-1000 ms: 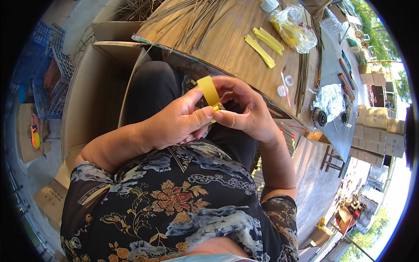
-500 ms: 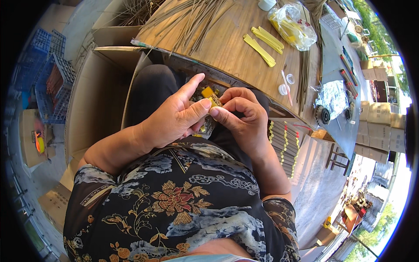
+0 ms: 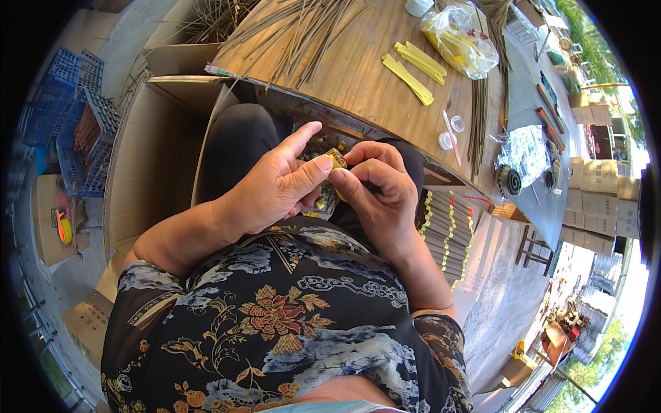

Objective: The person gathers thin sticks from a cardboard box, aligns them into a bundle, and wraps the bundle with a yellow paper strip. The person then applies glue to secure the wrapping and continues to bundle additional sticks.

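My left hand [image 3: 275, 186] and my right hand [image 3: 375, 186] meet over my lap, just in front of the wooden table's edge [image 3: 358, 82]. Between thumbs and fingertips of both they pinch a small folded yellow strip piece [image 3: 337, 160]. The left index finger sticks up, away from the piece. Most of the piece is hidden by my fingers. Under my hands lies a small dark bundle with yellow bits, only partly visible.
On the table lie long dry reed stalks [image 3: 303, 27], flat yellow strips [image 3: 407, 77], a clear bag of yellow strips [image 3: 458, 38] and small round lids [image 3: 447, 140]. An open cardboard box [image 3: 148, 158] stands left, blue crates [image 3: 72, 124] beyond it. Stacked yellow-tipped bundles [image 3: 447, 230] sit at right.
A second ago I held up a wider yellow loop above my fingers. It has since been folded down small between both thumbs, and my hands have dropped slightly toward my lap.
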Demonstrator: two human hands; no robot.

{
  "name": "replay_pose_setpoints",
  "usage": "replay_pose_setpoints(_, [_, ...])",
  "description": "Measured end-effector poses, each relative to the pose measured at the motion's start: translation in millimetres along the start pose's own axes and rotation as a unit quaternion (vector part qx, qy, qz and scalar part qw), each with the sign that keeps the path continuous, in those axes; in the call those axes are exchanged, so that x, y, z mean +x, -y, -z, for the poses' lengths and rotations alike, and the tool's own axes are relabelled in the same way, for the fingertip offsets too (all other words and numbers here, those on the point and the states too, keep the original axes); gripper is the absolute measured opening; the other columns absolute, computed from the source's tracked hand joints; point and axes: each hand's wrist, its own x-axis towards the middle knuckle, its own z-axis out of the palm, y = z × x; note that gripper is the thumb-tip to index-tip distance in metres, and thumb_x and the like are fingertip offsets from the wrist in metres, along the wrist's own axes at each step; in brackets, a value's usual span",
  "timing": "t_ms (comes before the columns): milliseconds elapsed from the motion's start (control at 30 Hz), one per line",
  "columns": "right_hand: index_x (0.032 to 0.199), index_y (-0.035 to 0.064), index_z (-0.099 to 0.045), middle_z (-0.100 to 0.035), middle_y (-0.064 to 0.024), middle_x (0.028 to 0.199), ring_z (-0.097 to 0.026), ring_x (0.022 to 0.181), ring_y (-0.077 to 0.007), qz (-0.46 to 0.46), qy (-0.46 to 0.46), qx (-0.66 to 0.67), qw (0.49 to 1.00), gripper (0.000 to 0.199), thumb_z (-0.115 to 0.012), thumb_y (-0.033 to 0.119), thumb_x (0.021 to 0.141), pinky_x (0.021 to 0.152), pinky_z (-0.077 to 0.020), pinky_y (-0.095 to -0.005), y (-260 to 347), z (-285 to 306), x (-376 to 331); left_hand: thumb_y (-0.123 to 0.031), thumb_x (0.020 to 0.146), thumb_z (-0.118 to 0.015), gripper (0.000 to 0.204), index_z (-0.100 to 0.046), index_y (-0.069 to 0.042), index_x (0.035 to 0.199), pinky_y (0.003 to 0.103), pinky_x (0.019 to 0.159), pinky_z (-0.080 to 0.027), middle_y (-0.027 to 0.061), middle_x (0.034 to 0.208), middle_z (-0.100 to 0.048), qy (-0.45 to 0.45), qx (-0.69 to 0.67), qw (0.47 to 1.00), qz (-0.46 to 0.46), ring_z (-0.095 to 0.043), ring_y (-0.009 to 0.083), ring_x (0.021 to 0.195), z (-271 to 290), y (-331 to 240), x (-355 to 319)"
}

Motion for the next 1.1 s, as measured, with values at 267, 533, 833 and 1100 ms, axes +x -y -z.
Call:
replay_pose_setpoints(267, [0.066,0.0053,-0.056,-0.056,-0.0064,0.083,-0.053,0.081,-0.0213,-0.018,0.003,0.025,1.0,0.018,-0.071,0.013,0.071,0.073,-0.0395,-0.0314,-1,-1,-1,-0.029,0.092,-0.044,0.063,-0.01,0.001,0.137,0.016,0.042,-0.032,0.0012,0.066,-0.045,-0.017,0.028,0.999,0.002,-0.039,0.0047,0.053,-5,-4,-2])
replay_pose_setpoints(533, [0.066,0.0043,-0.057,-0.057,-0.0072,0.077,-0.053,0.076,-0.0218,-0.012,-0.093,-0.14,0.986,0.021,-0.072,0.018,0.071,0.07,-0.0412,-0.0315,11,-1,9,-0.027,0.093,-0.044,0.062,-0.008,-0.003,0.138,0.015,0.043,-0.032,0.001,0.065,-0.046,-0.052,0.064,0.996,-0.029,-0.039,0.0039,0.052,-6,0,-2])
replay_pose_setpoints(833, [0.08,-0.0016,-0.06,-0.057,-0.0083,0.068,-0.05,0.061,-0.0114,-0.145,0.024,0.072,0.987,0.016,-0.058,0.013,0.084,0.055,-0.0405,-0.024,14,-6,-4,-0.026,0.093,-0.043,0.065,-0.002,-0.005,0.139,0.018,0.054,-0.038,0.0001,0.07,-0.047,-0.09,0.198,0.972,-0.091,-0.041,0.0047,0.06,-9,12,-4])
replay_pose_setpoints(1100, [0.096,-0.0023,-0.056,-0.057,0.0004,0.079,-0.047,0.069,-0.0047,-0.207,0.071,0.212,0.952,0.019,-0.054,0.015,0.089,0.062,-0.0407,-0.0197,7,-8,-10,-0.029,0.094,-0.04,0.067,0.004,-0.009,0.14,0.017,0.05,-0.036,0.0002,0.068,-0.044,-0.024,0.119,0.989,-0.087,-0.039,0.0046,0.059,-8,10,-4])
